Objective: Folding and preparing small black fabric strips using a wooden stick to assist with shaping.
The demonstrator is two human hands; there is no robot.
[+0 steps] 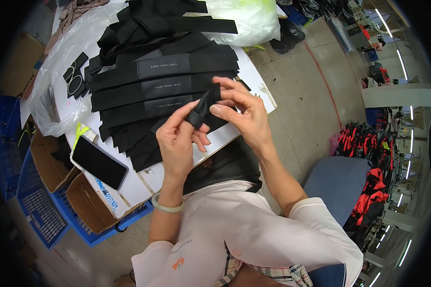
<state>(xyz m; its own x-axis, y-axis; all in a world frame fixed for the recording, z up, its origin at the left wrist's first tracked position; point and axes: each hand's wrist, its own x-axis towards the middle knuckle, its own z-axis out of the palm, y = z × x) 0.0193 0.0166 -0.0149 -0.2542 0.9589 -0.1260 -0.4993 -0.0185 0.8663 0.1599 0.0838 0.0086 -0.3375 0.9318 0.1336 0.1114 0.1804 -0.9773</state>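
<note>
Above the near edge of the white table [151,178], both hands hold a folded black fabric strip [203,109]. My left hand [177,136] pinches its lower left end between thumb and fingers. With thumb and fingertips, my right hand [246,109] grips the upper right part. Just beyond them lies a wide pile of black elastic bands [122,86], overlapping in rows, several with a dark printed panel. More black bands [177,24] are heaped at the far side. Small scissors [74,82] rest on dark pieces left of the pile.
A dark-screened phone [99,161] lies at the table's left corner. Clear plastic [52,103] spreads along the left, and a plastic bag [254,26] sits at the back. Open cardboard boxes [84,196] and blue crates [43,215] stand below left. Red and black garments [371,191] are piled at right.
</note>
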